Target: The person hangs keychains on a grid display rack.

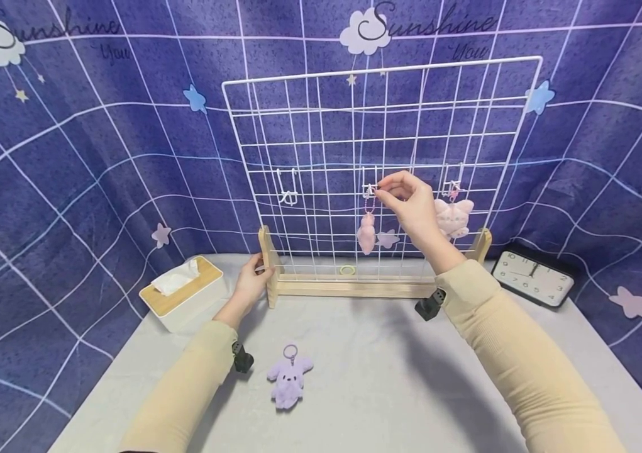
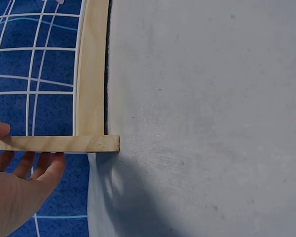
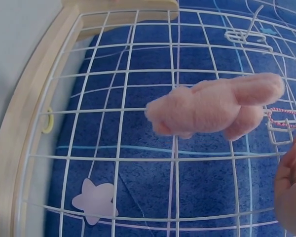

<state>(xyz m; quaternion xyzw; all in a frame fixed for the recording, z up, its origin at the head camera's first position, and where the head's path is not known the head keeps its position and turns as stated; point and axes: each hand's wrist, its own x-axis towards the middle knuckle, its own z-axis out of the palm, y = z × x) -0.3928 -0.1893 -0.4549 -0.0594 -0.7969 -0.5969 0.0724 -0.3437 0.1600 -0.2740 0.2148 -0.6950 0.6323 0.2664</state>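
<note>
My right hand (image 1: 411,198) pinches the bead chain (image 1: 370,204) of a pink plush keychain (image 1: 366,234) at the middle white hook (image 1: 368,190) of a wire grid rack (image 1: 337,138). In the right wrist view the plush (image 3: 212,106) hangs in front of the grid, its chain at the hook; the fingertips are partly cut off by the frame edge. On the left, my left hand (image 1: 251,282) grips the rack's wooden side foot (image 1: 268,267). The left wrist view shows the thumb on one side of that foot (image 2: 64,143) and several fingers on the other.
A lighter pink plush (image 1: 454,218) hangs from the right hook; the left hook (image 1: 288,196) carries nothing. A purple plush keychain (image 1: 288,382) lies on the table (image 1: 366,390). A tissue box (image 1: 185,289) stands left, a clock (image 1: 533,275) right. A yellow-green ring (image 1: 347,270) lies behind the base.
</note>
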